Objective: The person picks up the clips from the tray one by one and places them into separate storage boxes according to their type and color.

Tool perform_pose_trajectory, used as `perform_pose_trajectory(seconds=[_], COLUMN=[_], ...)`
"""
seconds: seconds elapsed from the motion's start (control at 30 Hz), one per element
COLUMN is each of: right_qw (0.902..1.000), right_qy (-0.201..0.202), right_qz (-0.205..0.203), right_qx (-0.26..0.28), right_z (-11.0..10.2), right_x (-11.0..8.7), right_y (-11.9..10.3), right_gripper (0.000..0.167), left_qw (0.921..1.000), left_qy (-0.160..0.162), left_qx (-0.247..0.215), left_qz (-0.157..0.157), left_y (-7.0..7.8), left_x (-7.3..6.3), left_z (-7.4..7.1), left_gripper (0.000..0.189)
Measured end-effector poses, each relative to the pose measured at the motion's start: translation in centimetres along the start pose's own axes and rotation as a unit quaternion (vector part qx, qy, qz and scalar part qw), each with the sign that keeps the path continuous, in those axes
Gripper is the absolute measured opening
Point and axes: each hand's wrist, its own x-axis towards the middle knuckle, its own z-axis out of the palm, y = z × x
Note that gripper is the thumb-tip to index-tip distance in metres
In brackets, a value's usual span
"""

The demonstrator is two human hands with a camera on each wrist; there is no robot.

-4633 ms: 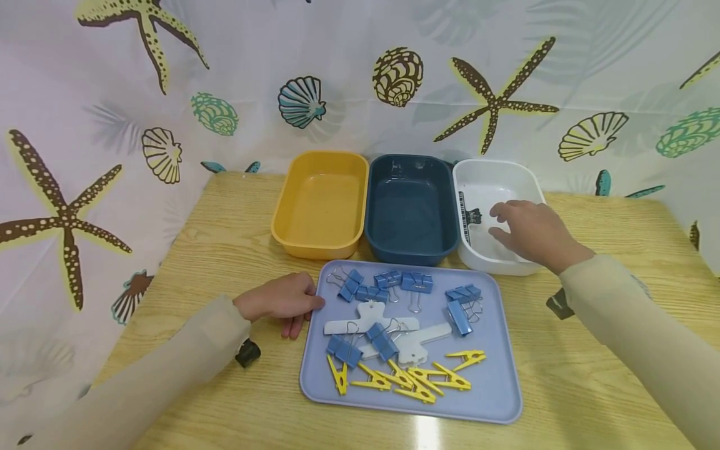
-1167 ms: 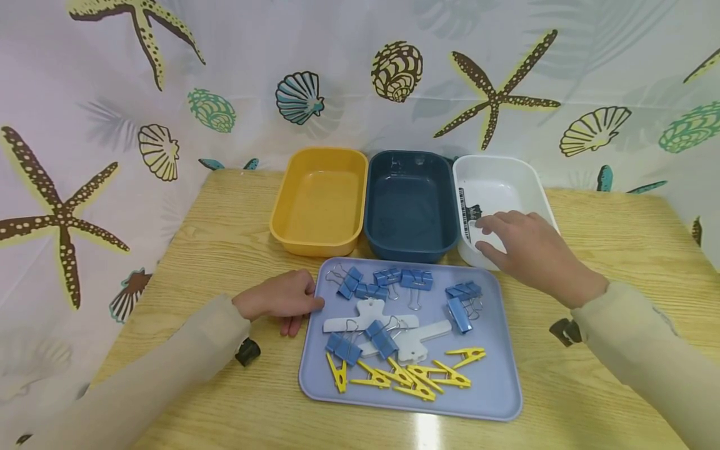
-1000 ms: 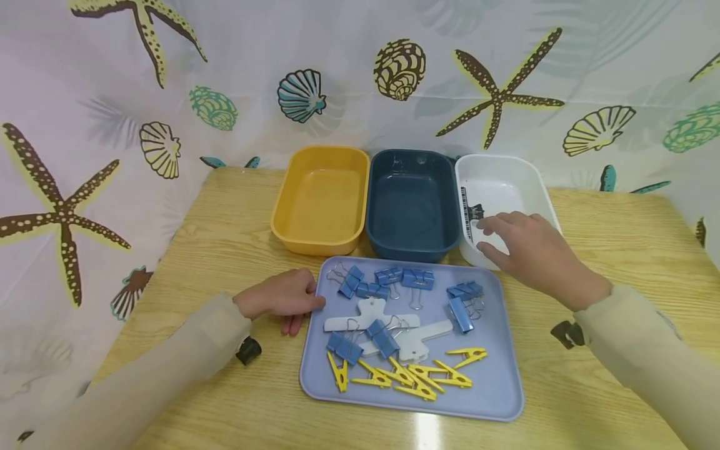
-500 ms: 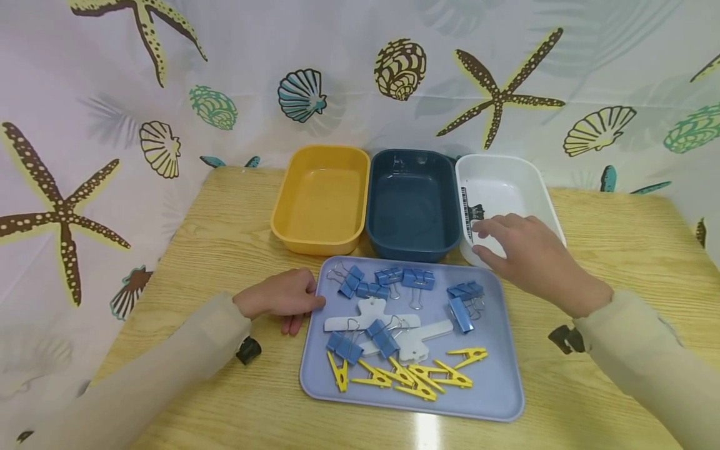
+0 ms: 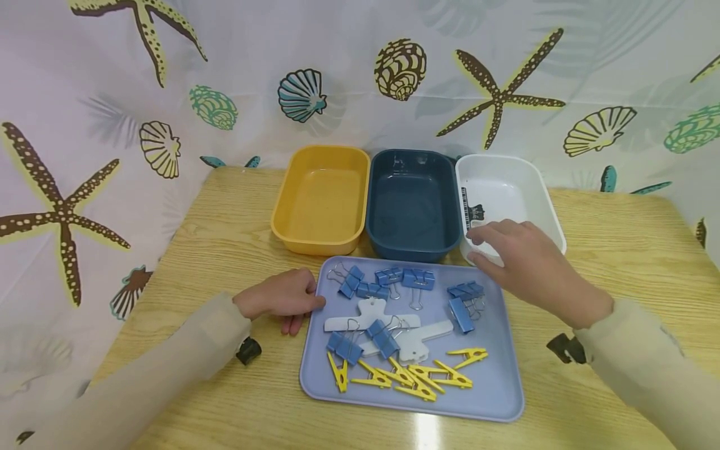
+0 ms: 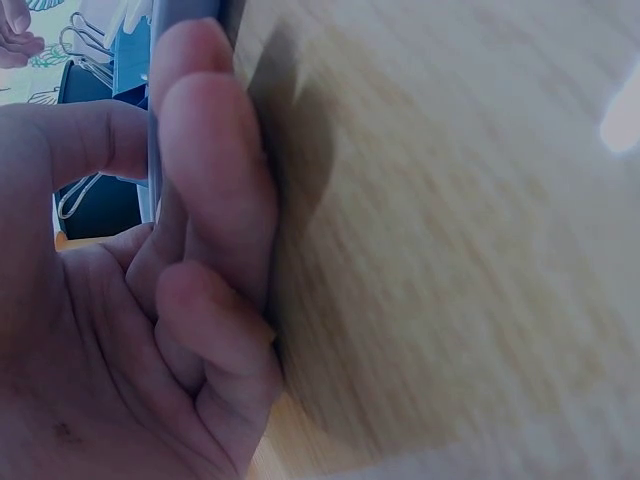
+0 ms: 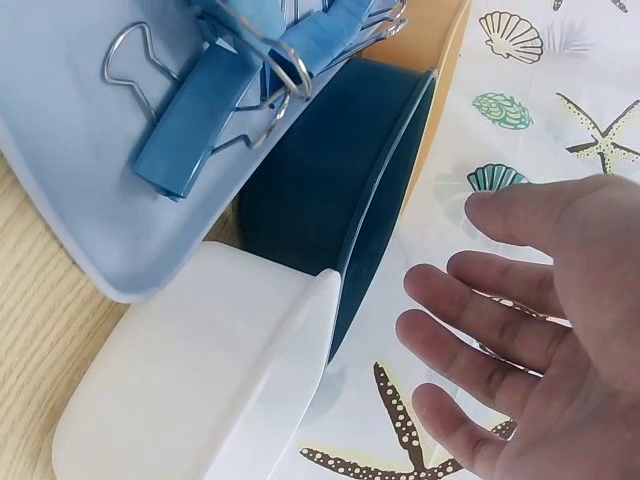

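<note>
My left hand (image 5: 284,297) holds the left rim of a blue-grey tray (image 5: 497,390). In the left wrist view the thumb (image 6: 95,150) lies on the tray's side of the rim and the curled fingers (image 6: 215,150) outside it. On the tray lie several blue binder clips (image 5: 417,279), white wide-jawed clips (image 5: 413,344) and yellow clothespins (image 5: 469,356). My right hand (image 5: 531,265) hovers over the near edge of a white bin (image 5: 554,219), fingers loosely bent, nothing between them. Inside that bin are a dark ticked strip (image 5: 464,206) and a black shape with pale lettering (image 5: 476,212).
Behind the tray a yellow bin (image 5: 323,247), a dark blue bin (image 5: 413,253) and the white bin stand side by side. A shell-and-starfish curtain (image 5: 349,56) hangs behind the wooden table (image 5: 230,237). The tray's back edge lies close to the bins.
My right hand has drawn back from over the white bin's middle to its near edge, towards the tray. The left hand and the clips have stayed put.
</note>
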Motion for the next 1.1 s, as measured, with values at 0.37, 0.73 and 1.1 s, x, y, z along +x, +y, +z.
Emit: perform_pose_trajectory(seconds=[0.37, 0.73, 1.1], right_qw=[0.9999, 0.9975, 0.9965], right_qy=[0.004, -0.031, -0.044], right_qz=[-0.014, -0.047, -0.064], right_qx=[0.008, 0.043, 0.032], right_z=[-0.2, -0.2, 0.0], right_x=[-0.4, -0.9, -1.7], right_y=[-1.0, -2.7, -4.2], right_gripper=[0.029, 0.026, 0.031], left_qw=[1.0, 1.0, 0.9999], left_qy=[0.003, 0.002, 0.004], left_qx=[0.0, 0.001, 0.002], left_qz=[0.005, 0.007, 0.012], left_y=[0.0, -0.2, -0.1], left_x=[0.0, 0.0, -0.1], left_z=[0.0, 0.1, 0.0], left_gripper=[0.039, 0.038, 0.038])
